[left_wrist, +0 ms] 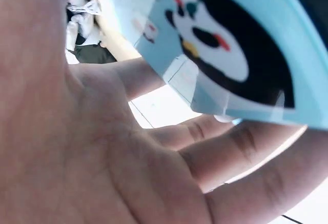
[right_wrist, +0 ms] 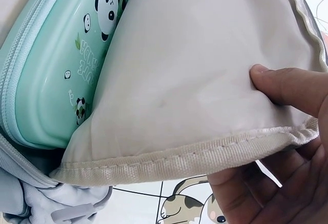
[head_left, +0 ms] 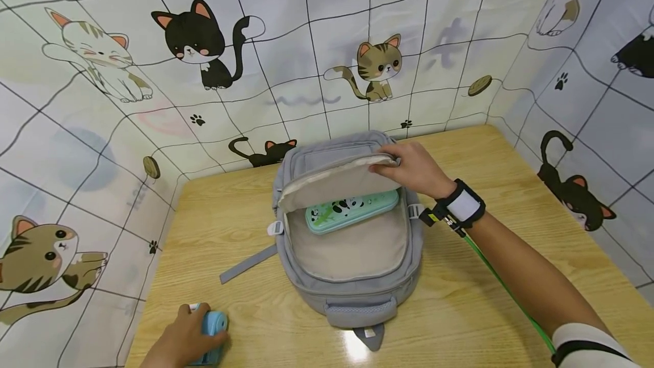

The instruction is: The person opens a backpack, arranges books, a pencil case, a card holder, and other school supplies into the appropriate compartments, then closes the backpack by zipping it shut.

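A grey backpack [head_left: 357,271] lies on the table with its main compartment unzipped. My right hand [head_left: 416,169] pinches the edge of the raised flap [right_wrist: 179,80], thumb on the beige lining and fingers on the outer side. Inside, partly under the flap, rests a mint-green pencil case [head_left: 352,212] with panda pictures; its zipper shows in the right wrist view. At the table's front left, my left hand [head_left: 186,337] grips a light-blue item [head_left: 214,325] with a penguin picture [left_wrist: 225,44]. The hand covers much of it, so its kind cannot be told.
The wooden table [head_left: 240,203] meets cloth walls printed with cats and grid lines at the back and sides. A grey strap [head_left: 247,264] reaches left from the backpack. A green cable [head_left: 503,285] runs along the right forearm.
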A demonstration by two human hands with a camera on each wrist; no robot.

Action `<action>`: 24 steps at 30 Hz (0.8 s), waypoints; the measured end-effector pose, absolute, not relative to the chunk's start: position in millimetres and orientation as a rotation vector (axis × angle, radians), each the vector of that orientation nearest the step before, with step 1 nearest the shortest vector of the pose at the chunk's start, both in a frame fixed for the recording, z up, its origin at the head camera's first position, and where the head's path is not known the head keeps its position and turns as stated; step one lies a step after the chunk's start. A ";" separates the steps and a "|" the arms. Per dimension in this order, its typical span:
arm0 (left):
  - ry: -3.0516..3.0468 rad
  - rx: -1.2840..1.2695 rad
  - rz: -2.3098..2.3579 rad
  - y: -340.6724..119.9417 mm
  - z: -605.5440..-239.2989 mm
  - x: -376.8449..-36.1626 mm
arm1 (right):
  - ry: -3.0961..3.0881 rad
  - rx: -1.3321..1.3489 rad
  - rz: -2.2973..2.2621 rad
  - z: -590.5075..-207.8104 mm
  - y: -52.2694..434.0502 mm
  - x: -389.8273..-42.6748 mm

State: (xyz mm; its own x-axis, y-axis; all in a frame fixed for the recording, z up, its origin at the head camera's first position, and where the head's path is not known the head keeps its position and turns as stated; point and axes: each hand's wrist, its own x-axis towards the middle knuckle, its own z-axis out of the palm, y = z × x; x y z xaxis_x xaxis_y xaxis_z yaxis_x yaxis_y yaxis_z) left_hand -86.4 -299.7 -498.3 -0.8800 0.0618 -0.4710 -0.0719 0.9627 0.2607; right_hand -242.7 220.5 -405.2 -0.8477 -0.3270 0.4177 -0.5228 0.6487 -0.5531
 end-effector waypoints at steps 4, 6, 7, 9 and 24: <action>2.716 0.086 0.392 -288.5 -478.2 -96.1 | -2.590 0.677 1.007 -404.5 219.7 -242.0; 2.782 0.155 0.399 -278.8 -462.2 -101.5 | -2.595 0.675 1.005 -404.1 219.4 -242.1; 2.821 0.194 0.390 -271.7 -452.9 -104.6 | -2.598 0.675 1.001 -403.9 219.5 -242.2; 2.898 0.312 0.377 -254.3 -433.4 -110.7 | -2.604 0.673 0.990 -403.8 220.0 -242.6; 2.768 1.389 0.046 -67.4 -384.3 -151.1 | -2.614 0.678 0.960 -400.0 217.9 -242.0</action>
State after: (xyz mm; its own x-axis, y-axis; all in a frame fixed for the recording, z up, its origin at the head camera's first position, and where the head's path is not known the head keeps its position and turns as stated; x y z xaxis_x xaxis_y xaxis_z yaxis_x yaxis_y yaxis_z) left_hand -151.1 -67.4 -384.3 -0.5972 0.8017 -0.0262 0.8004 0.5977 0.0463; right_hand -242.0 217.9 -400.0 -0.8525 -0.3326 0.4032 -0.5145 0.6699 -0.5353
